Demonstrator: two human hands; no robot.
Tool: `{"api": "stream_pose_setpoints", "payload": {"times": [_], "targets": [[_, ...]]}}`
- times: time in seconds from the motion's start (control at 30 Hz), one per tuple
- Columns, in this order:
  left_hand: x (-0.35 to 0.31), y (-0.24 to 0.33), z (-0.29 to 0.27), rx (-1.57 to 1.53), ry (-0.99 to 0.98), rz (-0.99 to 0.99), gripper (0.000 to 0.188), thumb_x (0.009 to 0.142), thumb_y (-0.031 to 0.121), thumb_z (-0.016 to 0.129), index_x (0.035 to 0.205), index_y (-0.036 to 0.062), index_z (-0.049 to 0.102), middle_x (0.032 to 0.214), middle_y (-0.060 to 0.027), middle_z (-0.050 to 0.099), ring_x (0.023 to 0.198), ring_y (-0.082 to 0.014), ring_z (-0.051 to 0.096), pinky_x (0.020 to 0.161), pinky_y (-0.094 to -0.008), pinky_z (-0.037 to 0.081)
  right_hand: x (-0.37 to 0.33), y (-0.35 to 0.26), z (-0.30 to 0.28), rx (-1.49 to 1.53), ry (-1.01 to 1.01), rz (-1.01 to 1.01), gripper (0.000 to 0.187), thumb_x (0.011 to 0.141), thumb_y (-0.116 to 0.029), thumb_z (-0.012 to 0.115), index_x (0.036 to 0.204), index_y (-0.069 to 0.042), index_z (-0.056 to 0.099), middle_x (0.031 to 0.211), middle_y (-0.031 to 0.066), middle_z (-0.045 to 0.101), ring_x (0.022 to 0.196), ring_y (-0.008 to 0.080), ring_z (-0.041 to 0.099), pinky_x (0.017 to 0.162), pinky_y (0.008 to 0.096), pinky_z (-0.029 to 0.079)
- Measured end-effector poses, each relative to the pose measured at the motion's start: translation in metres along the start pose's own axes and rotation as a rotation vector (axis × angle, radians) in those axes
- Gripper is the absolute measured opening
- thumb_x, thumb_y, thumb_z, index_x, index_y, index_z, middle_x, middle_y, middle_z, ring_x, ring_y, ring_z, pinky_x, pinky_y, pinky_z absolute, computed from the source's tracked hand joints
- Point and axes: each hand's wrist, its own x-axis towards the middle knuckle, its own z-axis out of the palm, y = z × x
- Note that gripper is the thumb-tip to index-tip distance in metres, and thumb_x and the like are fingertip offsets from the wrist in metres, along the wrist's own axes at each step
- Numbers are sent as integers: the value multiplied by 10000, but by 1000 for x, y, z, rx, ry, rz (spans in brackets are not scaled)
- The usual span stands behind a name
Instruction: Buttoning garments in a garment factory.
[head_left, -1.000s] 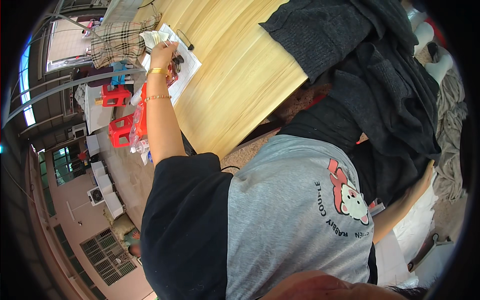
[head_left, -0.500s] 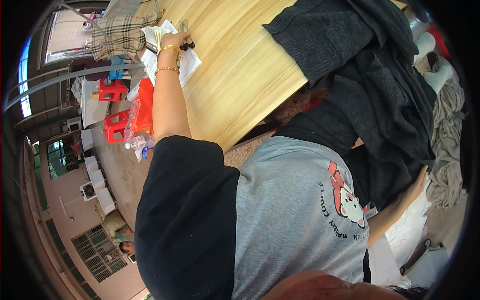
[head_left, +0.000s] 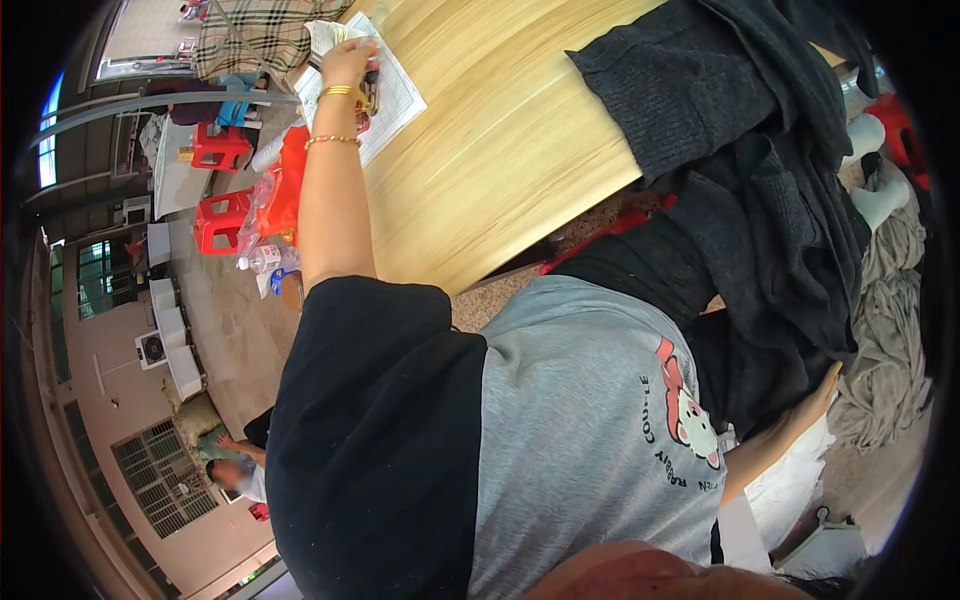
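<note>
A second person (head_left: 238, 468) sat low beside a barred window, well to the left of the pale wooden worktop (head_left: 500, 160), on a bare concrete floor. Nearer the worktop's left edge stood two red plastic stools (head_left: 222, 222), a clear plastic bottle (head_left: 262, 260) and a red plastic bag (head_left: 285, 190). A checked cloth (head_left: 255, 35) lay bunched at the worktop's far left corner.

The person's left hand (head_left: 347, 62), with a gold bangle and a bead bracelet on the wrist, reached out over a printed paper sheet (head_left: 390, 100) lying flat near that same corner. The fingers were curled together on a small dark object (head_left: 368, 95) that rested on the sheet just beneath the hand; its shape was too small to tell. A wad of crumpled paper (head_left: 325, 35) lay just beyond the hand, touching the sheet's far edge.

The worktop's grain was smooth and straight, light yellow in colour. Toward its right end a heap of dark grey knitted garments (head_left: 740, 150) spread over the edge and hung down. The person's right hand (head_left: 820, 390) lay against the lower part of that heap, right of the worktop, the fingers hidden in the fabric, so whether they were gripping could not be told. Pale grey cloth (head_left: 890, 330) lay piled on the floor farther right.
</note>
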Motion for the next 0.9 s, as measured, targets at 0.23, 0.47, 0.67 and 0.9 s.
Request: {"api": "stream_pose_setpoints", "payload": {"times": [0.23, 0.47, 0.67, 0.9], "targets": [[34, -67, -113, -110, 373, -223, 191, 902, 177, 678, 894, -13, 669, 826, -57, 682, 572, -149, 620, 489, -269, 460, 17, 14, -9, 19, -30, -16, 750, 932, -421, 626, 1409, 111, 399, 1417, 211, 468, 1250, 261, 502, 1056, 334, 401], [24, -90, -119, -218, 384, -415, 134, 909, 179, 670, 928, 49, 694, 829, -32, 683, 637, -141, 629, 556, -271, 479, 14, 8, -8, -29, -23, -15, 750, 939, -428, 607, 1409, 116, 394, 1425, 217, 460, 1255, 270, 500, 1049, 335, 411], [26, -92, -105, -205, 302, -275, 128, 924, 112, 638, 1008, 36, 698, 833, -46, 686, 644, -146, 637, 541, -251, 494, 11, 8, -7, -31, -20, -26, 744, 942, -425, 602, 1411, 114, 393, 1434, 218, 450, 1259, 273, 498, 1052, 334, 410], [7, -76, -89, 276, 235, 341, 234, 907, 159, 648, 1103, 48, 710, 875, -87, 709, 764, -203, 694, 684, -310, 545, 74, 64, -47, 693, -432, 446, 722, 946, -419, 603, 1415, 93, 405, 1438, 202, 456, 1279, 259, 479, 1079, 324, 372]]}}
